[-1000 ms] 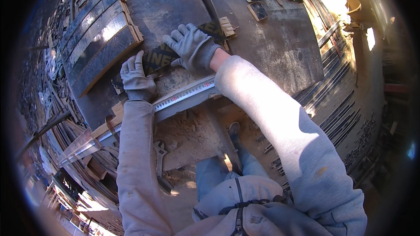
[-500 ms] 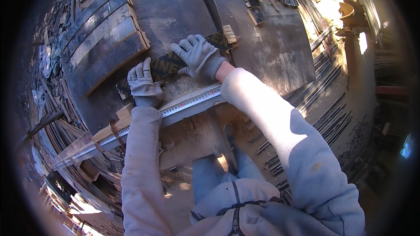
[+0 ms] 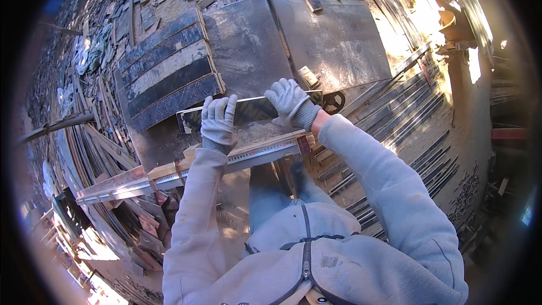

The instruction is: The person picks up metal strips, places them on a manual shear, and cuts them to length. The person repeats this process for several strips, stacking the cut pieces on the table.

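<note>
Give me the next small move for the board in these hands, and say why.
Probably ease the board toward the wooden bar: the left hand and right hand are both on it, and a strip of dusty tabletop shows between board and bar.

The left hand (image 3: pixel 219 123) and the right hand (image 3: pixel 289 101) each hide a stretch of the dark board (image 3: pixel 248 112), partly covering its lettering. The left sleeve (image 3: pixel 196 209) covers a length of measuring tape (image 3: pixel 259 153). The grey jacket (image 3: pixel 265 268) is cut off at the near edge. Scraps (image 3: pixel 470 183) at right are too small to tell apart.
</note>
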A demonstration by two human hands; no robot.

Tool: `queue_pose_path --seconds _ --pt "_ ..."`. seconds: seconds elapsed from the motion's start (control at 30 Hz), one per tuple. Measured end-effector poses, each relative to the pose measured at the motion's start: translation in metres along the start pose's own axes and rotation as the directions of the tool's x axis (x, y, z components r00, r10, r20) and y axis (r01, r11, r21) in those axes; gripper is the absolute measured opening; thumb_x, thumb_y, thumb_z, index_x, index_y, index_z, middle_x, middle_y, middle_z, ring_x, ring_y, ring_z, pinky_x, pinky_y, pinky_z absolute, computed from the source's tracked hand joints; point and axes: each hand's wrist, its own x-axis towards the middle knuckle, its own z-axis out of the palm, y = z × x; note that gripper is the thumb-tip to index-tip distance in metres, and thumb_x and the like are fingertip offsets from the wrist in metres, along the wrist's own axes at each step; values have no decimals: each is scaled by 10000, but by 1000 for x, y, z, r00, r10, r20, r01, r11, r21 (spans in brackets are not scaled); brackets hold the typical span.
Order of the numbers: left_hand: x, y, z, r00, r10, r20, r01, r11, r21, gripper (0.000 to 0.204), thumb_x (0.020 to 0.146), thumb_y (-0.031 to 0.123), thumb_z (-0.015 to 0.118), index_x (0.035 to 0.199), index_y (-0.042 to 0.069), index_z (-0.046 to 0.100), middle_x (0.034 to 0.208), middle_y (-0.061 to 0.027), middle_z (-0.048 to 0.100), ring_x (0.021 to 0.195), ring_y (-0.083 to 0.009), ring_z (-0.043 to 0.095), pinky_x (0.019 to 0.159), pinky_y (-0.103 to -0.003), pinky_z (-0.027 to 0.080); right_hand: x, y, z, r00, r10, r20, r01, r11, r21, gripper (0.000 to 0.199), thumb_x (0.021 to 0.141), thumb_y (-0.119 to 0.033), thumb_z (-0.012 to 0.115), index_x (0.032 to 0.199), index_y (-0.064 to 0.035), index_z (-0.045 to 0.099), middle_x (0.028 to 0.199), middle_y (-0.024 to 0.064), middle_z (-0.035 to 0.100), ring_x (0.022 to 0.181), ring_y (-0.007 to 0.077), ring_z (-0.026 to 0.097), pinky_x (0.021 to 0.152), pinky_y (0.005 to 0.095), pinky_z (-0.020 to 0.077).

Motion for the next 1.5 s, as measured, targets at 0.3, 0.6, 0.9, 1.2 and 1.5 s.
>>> queue_pose_path --seconds 0.3,0.6,0.9,1.2,1.5 --pt "67 189 -169 329 -816 476 397 -338 -854 795 1000 363 794 1594 2 409 1468 -171 577 1337 -305 598 1189 -432 481 -128 -61 -151 917 378 -125 -270 821 504 777 750 -554 909 1230 8 672 1124 208 645 1121 374 636 1008 458 545" --pt "-134 108 -221 74 -964 255 372 -210 -904 394 1088 105 655 1461 -9 596 1311 -78 708 1128 -209 684 1026 -355 553 -27 96 -78 835 549 41 -549 827 119 863 913 -603 743 1536 -45 530 1416 267 640 1307 398 626 1089 487 521" --pt "-153 72 -267 376 -927 -1 769 313 -557 644 1075 142 646 1639 -52 402 1651 -214 495 1496 -277 492 1242 -367 353 41 188 -116 368 895 251 27 -281 959 699 972 -345 830 1429 113 564 1380 257 596 1283 337 654 926 388 657" --pt "66 86 -106 835 -185 519 454 765 -458 546 989 186 728 1511 134 580 1188 -151 719 1056 -369 709 944 -452 572 -78 72 -124 982 186 -15 -112 655 747 868 870 -395 914 1591 -99 532 1507 161 630 1346 286 632 1137 420 519" --pt "48 109 5 639 -63 767 572 706 -419 492 1026 272 690 1511 240 615 1295 -125 690 1257 -359 643 1099 -488 507 -118 97 -38 869 329 369 -490 473 732 324 949 -116 797 1258 -22 764 1150 76 781 1070 160 717 992 312 566"
